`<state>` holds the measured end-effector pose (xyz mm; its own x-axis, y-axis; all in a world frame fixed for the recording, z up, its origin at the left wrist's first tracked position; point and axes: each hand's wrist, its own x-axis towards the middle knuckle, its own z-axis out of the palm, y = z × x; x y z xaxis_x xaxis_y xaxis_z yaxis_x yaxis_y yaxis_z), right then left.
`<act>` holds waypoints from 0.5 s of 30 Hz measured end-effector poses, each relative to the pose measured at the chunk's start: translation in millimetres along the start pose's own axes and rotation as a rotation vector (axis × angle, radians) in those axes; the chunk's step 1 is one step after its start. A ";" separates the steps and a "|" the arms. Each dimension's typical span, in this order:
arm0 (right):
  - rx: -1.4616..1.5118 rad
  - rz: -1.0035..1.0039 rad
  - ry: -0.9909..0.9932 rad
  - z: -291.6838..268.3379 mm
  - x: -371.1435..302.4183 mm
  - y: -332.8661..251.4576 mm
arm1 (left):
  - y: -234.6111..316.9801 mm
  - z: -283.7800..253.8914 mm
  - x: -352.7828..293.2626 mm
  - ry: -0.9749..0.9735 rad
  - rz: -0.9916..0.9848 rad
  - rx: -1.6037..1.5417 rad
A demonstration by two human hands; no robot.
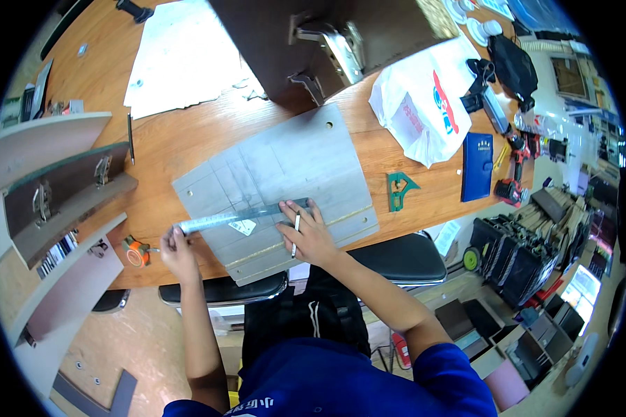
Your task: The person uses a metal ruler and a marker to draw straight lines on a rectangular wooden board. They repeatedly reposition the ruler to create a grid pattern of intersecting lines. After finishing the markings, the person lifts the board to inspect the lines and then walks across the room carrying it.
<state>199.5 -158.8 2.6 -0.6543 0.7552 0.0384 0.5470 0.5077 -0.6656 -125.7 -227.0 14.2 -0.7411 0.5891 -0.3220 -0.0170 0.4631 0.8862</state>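
Observation:
A grey board [292,163] lies tilted on the wooden table in front of me, with thin lines drawn on it, a few round holes and two yellowish grooves along its near side. Across it lies a long metal ruler [240,217]. My left hand [179,258] pinches the ruler's left end, just past the board's edge. With its fingertips on the ruler's right end, my right hand [306,233] rests on the board and keeps a slim white pen [297,226] between its fingers. A small white label [243,226] sits beside the ruler.
An orange tape measure [138,253] is left of my left hand. A green combination-square head [399,191], a blue notebook [477,167] and a white plastic bag [424,104] lie to the right. A dark cabinet box with hinges [327,48] stands behind the board; hinged panels [69,187] stand at left.

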 end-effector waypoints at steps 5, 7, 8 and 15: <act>0.100 0.029 0.113 -0.2 0.9 13.4 | 74.1 92.7 84.2 -0.168 0.167 0.068; 0.088 0.027 0.134 -1.1 -3.8 17.3 | 87.4 131.2 111.6 -0.233 0.226 0.118; 0.067 0.037 0.141 -1.9 -7.4 18.5 | 97.2 151.0 118.1 -0.263 0.221 0.147; 0.038 0.094 0.117 -5.5 -14.1 16.0 | 103.4 219.9 153.6 -0.394 0.288 0.218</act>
<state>220.3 -159.0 -4.4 -0.5351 0.8427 0.0596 0.5811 0.4183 -0.6981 -93.7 57.0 -16.9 -0.3858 0.8975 -0.2137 0.3213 0.3478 0.8808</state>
